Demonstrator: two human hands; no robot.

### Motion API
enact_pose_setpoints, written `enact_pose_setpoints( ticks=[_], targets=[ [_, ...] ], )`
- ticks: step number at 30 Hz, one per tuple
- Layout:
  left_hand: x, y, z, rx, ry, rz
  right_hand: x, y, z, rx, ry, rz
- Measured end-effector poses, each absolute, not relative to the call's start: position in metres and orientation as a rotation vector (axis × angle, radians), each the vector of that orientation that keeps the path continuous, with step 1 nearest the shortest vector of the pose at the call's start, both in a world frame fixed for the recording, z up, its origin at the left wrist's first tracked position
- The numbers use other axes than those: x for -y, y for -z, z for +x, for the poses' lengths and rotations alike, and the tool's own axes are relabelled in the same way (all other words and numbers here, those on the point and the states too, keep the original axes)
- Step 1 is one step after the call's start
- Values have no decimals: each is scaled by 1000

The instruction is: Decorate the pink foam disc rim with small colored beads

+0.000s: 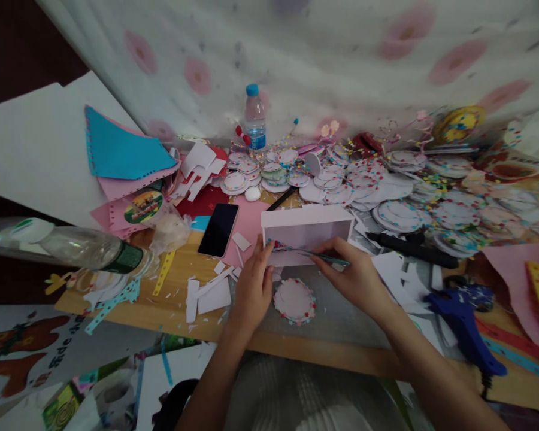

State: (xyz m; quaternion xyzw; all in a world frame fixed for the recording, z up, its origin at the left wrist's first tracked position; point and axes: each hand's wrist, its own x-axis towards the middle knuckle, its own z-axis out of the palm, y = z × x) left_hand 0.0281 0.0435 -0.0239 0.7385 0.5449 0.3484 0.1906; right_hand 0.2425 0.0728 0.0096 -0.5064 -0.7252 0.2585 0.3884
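A white, open-fronted box (307,216) lies on the table between my hands, its hollow side facing me. My left hand (254,290) is at the box's lower left corner, fingers curled around its edge; their undersides are hidden. Just inside that corner is a small cluster of red and blue beads (277,245). My right hand (348,272) pinches slim tweezers (330,258), whose thin tips point left along the lower inside of the box toward the beads. Below the box, close to the table's front edge, lies a round white disc (295,301) rimmed with coloured beads.
Left of the box are a black phone (218,229), paper scraps (213,294) and a large clear bottle (81,244). Stacked beaded discs (397,215) and a small water bottle (256,118) line the back. On the right rest a black-handled tool (415,248) and a blue glue gun (465,329).
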Motion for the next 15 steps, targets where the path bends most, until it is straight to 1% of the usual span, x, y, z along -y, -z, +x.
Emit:
enact_pose_setpoints(
  ticks=[7,15],
  targets=[
    [-43,24,27,-1529,-977,2077,-86,-5,220,1690,-748,-1263],
    [-45,24,27,-1510,-965,2079,-97,-6,203,1762,-769,-1243]
  ],
)
